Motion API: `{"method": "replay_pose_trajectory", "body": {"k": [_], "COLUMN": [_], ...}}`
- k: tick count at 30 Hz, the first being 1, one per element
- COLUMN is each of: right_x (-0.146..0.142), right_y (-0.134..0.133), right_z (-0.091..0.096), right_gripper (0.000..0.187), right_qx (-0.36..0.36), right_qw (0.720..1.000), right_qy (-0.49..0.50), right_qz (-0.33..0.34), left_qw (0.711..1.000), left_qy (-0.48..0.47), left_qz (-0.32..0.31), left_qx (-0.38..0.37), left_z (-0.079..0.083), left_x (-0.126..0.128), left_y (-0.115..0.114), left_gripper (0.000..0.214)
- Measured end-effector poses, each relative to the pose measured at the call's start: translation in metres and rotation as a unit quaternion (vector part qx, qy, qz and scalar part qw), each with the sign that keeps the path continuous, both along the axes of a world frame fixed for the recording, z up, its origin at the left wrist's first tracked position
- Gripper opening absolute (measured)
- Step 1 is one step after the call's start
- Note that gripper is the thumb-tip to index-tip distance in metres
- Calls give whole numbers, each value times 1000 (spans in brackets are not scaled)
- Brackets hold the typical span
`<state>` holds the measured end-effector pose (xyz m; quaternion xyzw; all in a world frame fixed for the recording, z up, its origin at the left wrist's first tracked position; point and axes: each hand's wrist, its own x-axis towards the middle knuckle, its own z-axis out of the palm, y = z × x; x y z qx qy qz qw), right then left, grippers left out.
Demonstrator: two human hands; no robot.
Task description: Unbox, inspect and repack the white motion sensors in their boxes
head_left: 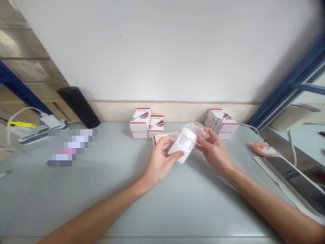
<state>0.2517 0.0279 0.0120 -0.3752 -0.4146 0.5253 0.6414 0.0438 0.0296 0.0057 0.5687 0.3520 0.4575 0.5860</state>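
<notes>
White rounded plastic sensor (183,145) pinched between thumb and fingers of our left hand (158,162); our right hand (215,151) fingertips pinch crinkled clear plastic bag (200,130) at sensor's top. We judge: firm left grip, bag drawn straight off. Both over grey worktop (127,193), near back edge, before red-and-white cardboard boxes (147,122).

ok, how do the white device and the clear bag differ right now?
The white device is opaque and solid; the clear bag is see-through and crumpled. The device sits in the left hand; the bag is pinched by the right hand. Both are held above the table, touching each other.
</notes>
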Motion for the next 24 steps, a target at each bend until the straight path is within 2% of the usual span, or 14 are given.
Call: {"method": "replay_pose_trajectory", "body": {"k": [6,15,19,24], "right_x": [3,3,3,9], "right_y": [2,3,6,8], "right_z": [-6,0,1,4], "right_gripper": [34,40,44,42], "right_qx": [25,38,33,18], "right_qw": [999,997,997,990], "right_qy": [-27,-63,-72,-138], "right_qz": [-9,-20,-22,-32], "left_qw": [999,999,999,999], "left_qy": [0,26,23,43], "left_qz": [-20,-6,-14,-27], "left_qx": [25,42,24,3], "left_z": [1,7,2,0], "left_x": [-3,-6,-5,-5], "left_y": [5,6,6,7], "left_gripper": [45,47,58,77]}}
